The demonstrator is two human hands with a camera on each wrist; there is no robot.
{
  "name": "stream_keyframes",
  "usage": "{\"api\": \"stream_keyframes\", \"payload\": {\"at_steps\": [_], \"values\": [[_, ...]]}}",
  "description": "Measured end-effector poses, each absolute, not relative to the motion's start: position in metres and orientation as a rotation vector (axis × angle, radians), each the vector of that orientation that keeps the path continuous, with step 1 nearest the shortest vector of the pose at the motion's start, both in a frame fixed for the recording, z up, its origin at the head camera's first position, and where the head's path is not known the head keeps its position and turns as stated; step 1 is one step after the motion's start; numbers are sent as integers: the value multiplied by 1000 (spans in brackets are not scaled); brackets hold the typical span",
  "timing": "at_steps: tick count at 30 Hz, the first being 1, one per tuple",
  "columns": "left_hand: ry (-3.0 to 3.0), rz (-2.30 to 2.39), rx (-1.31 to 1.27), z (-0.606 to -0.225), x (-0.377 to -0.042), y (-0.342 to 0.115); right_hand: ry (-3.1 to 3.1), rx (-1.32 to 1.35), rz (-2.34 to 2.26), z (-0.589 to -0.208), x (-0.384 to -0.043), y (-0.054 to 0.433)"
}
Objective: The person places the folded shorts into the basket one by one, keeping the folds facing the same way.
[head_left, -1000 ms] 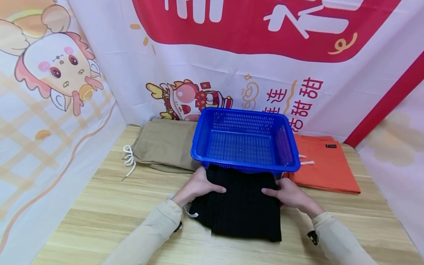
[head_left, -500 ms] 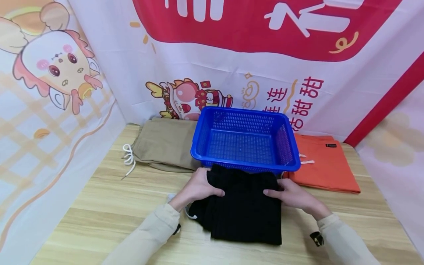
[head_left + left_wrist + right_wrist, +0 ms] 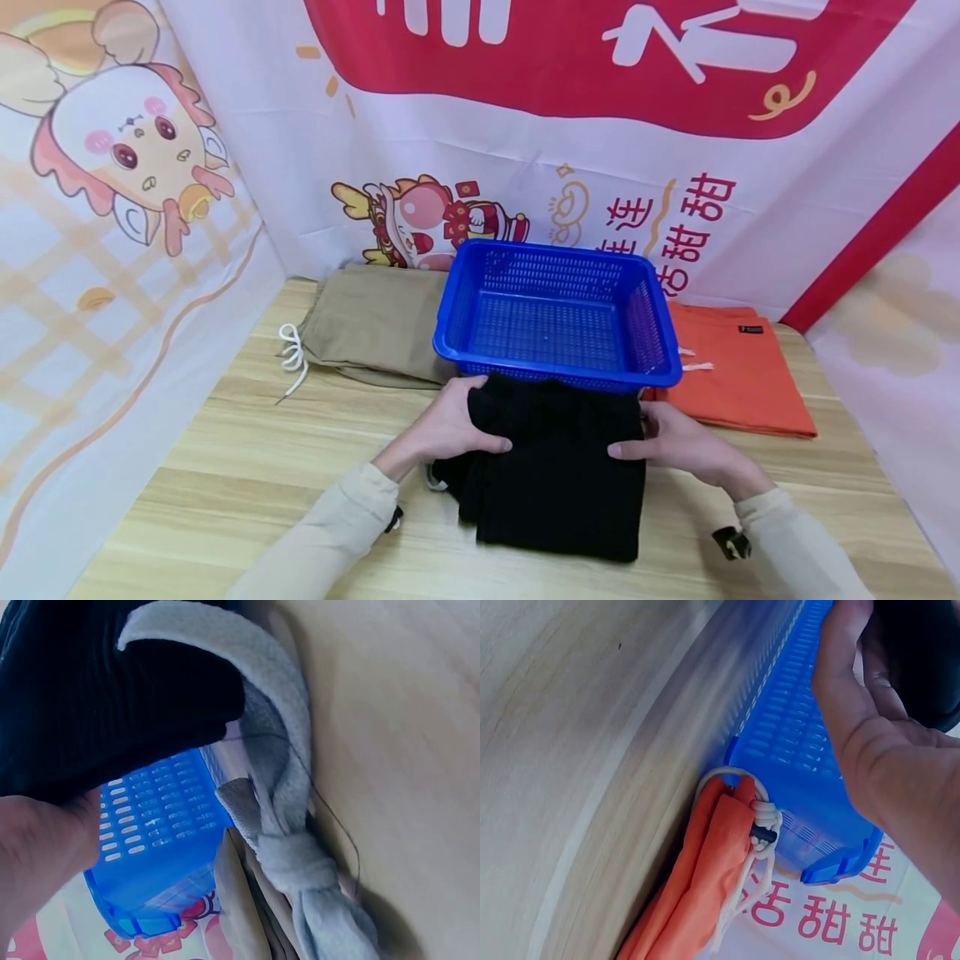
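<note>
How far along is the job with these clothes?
Looks done: the khaki garment and orange garment lie folded beside the blue plastic basket. In hand: left hand and right hand grip the folded black garment in front of it. Remaining, perhaps: loading the basket, whose mesh floor is bare.

The black garment (image 3: 558, 496) is one solid dark tone beside a vivid blue basket (image 3: 566, 371) patterned with rows of small holes, a khaki garment (image 3: 382, 325) with a white cord (image 3: 295, 358), and a bright orange garment (image 3: 738, 375) bearing a black label (image 3: 750, 329). Pale yellow-brown wood grain streaks the table (image 3: 247, 492), and the sleeves (image 3: 330, 529) are cream. The white back cloth (image 3: 450, 137) carries a red panel (image 3: 555, 75) with white characters (those lower down are red).
</note>
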State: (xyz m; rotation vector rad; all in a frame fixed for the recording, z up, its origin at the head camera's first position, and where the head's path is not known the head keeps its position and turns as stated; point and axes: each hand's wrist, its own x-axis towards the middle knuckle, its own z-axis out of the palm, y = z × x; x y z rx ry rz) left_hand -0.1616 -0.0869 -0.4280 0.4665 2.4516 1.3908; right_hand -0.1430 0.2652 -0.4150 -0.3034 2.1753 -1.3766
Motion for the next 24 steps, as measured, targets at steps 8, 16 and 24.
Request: {"api": "stream_keyframes", "payload": {"at_steps": [8, 16, 24], "values": [[2431, 1431, 589, -425, -162, -91, 2202, -275, -1373, -408, -140, 270], [2384, 1668, 687, -422, -167, -92, 2254, -308, -1426, -403, -136, 272], [2499, 1706, 475, -418, -161, -90, 2255, -374, -1442, -396, -135, 269]]}}
